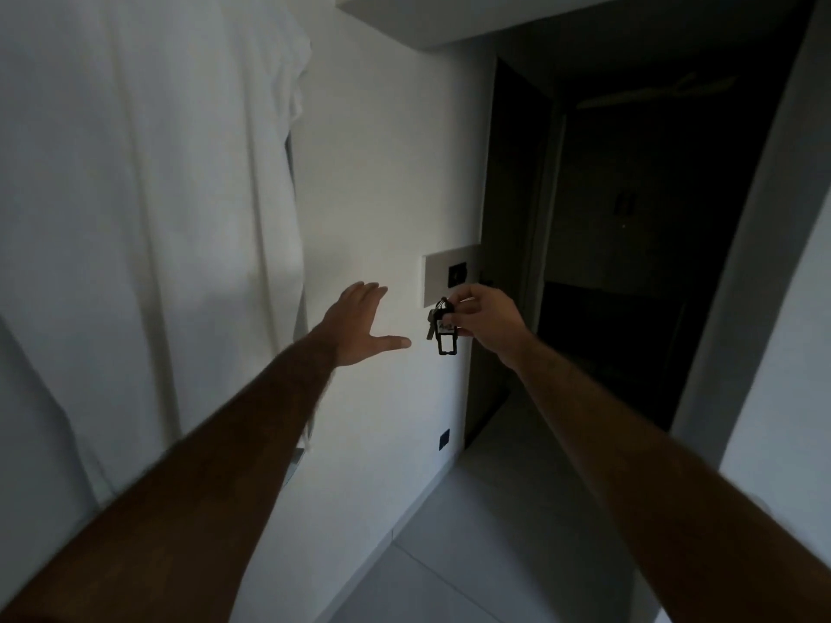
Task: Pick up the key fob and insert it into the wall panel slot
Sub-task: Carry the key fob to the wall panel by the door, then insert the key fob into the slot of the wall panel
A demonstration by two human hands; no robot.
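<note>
My right hand [483,319] pinches a black key fob [444,331] with a key and a small white tag hanging from its ring. The bunch dangles just below the grey wall panel [443,274], whose dark slot [457,274] sits at the panel's right side, a little above my fingers. My left hand [359,328] is flat and open against the white wall, left of the panel, thumb pointing toward the fob. It holds nothing.
White fabric [148,218] hangs on the left. A dark doorway [629,240] opens right of the panel, with a white door frame [742,263] beyond. A small dark socket [444,439] sits low on the wall above the pale tiled floor [494,555].
</note>
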